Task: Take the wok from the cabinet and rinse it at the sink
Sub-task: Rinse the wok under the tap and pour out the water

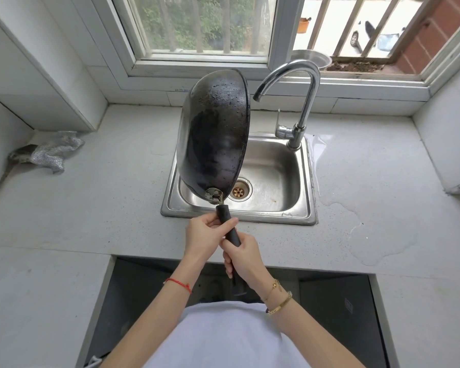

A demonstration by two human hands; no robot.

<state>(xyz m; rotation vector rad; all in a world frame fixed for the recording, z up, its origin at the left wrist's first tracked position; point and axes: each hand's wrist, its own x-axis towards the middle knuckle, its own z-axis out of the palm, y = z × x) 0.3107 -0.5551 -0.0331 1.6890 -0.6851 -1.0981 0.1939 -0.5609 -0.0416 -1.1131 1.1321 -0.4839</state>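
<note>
A black wok (214, 134) is held tilted on its side above the left part of the steel sink (276, 179), its dark wet underside facing me and its rim turned toward the tap (300, 102). Both hands grip its black handle (227, 224). My left hand (205, 235) holds the handle close to the pan. My right hand (243, 257) holds it lower down, nearer my body. No water runs from the spout. The drain (239, 192) shows just right of the wok's base.
A crumpled grey cloth (52, 151) lies on the counter at far left. Water is pooled on the counter (356, 229) right of the sink. A steel bowl (312, 58) sits on the window sill behind the tap. An open dark cabinet space (329, 301) lies below the counter.
</note>
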